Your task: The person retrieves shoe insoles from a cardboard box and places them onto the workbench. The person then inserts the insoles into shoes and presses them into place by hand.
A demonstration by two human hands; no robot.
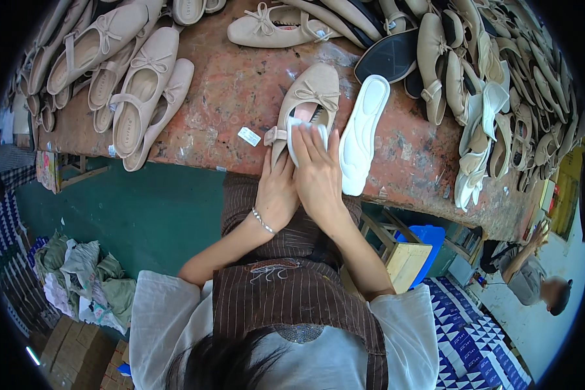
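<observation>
beige bow-trimmed shoe [295, 94], on a stained table [201, 123]; in its opening, a white insole [293, 138]. right hand [319, 172]: fingers extended together over that insole; left hand [279, 192]: fingers against the heel; whether either clasps, cannot tell. just right of shoe: second insole [362, 136], white, loose.

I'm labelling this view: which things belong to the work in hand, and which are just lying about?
In use:
shoe
white pad, under right hand
left hand, at shoe's heel
insole beside shoe, probably

Lying about, it seems:
piled shoes
white label
cloth heap
cardboard boxes
</observation>
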